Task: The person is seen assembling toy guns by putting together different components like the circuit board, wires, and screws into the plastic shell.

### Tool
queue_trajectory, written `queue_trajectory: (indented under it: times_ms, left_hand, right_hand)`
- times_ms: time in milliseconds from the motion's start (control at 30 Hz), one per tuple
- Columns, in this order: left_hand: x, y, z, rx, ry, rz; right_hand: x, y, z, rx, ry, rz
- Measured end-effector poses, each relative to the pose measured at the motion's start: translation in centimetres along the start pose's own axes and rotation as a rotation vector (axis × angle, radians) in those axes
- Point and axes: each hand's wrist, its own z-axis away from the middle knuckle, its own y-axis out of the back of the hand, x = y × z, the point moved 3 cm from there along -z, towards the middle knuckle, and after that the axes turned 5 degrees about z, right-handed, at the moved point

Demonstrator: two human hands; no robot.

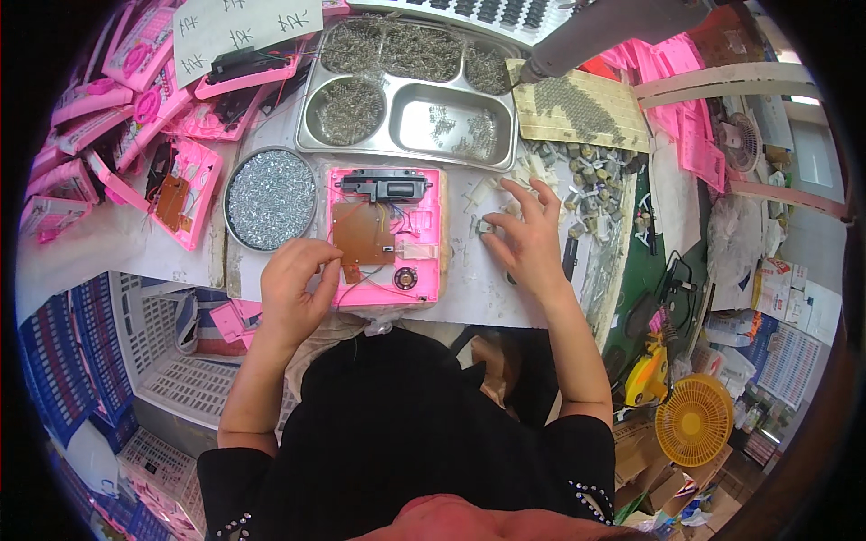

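A pink plastic housing (359, 293) lies open side up in front of me. Inside it are a brown circuit board (361, 239), a black module (383, 186), thin wires and a small round speaker (405, 278). My left hand (302, 281) is at the housing's left edge, thumb and fingertips drawn together beside the board; anything between them is too small to make out. To the right of the housing, my right hand (532, 239) has its thumb and index finger around a small grey-and-white part (485, 227), its other fingers spread.
A round dish of screws (271, 198) stands left of the housing. Behind it is a steel compartment tray (406, 153) with springs. Small grey parts (591, 185) lie at right, below a yellowish card (577, 108). An electric screwdriver (604, 41) hangs above. Pink housings (135, 99) pile up left.
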Motion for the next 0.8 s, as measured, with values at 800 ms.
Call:
queue_trajectory:
  times_ms: [800]
  left_hand:
    - [-1.6, 1.6, -1.6, 0.125, 0.102, -0.01]
  right_hand:
    - [-0.2, 1.2, 0.0, -0.002, -0.025, 0.056]
